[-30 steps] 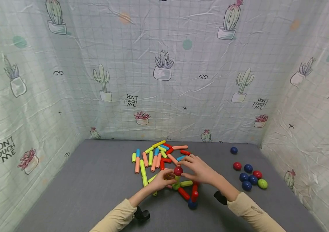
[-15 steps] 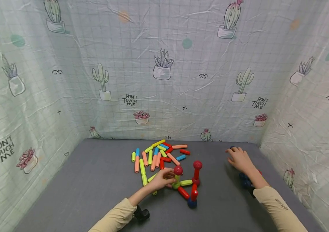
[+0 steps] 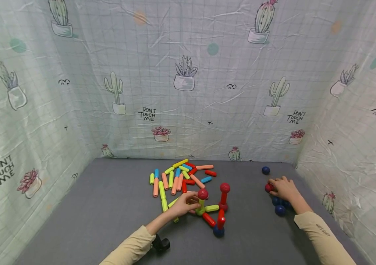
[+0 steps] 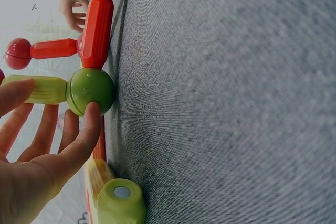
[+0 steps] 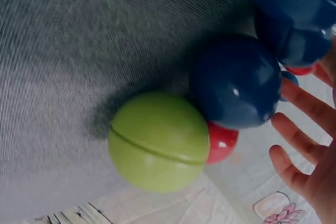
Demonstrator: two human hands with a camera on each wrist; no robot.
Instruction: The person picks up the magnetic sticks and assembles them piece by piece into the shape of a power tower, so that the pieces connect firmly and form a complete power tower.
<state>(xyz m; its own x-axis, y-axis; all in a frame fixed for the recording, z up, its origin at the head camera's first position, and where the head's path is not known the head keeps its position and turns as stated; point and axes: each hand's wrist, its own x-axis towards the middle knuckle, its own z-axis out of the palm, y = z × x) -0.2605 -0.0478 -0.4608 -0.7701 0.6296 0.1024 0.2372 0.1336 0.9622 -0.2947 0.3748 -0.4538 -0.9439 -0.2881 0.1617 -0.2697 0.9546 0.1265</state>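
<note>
My left hand holds an upright yellow-green magnetic stick, thumb and fingers around it. A red ball caps this stick, and a green ball sits at its foot with one fingertip against it. Joined to it are a flat yellow-green stick and a red stick, leading to a red ball and a blue ball. Two further red sticks rise there, one topped by a red ball. On the right, my right hand pinches a loose red ball, partly hidden by its fingers.
Loose sticks in several colours, such as a salmon stick, lie behind the structure. Near my right hand are blue balls, a green ball and another red ball. One blue ball lies farther back. A patterned curtain encloses the table.
My right hand has left the structure, swung right to the loose balls and come down on a red one. My left hand stays at the upright yellow-green stick.
</note>
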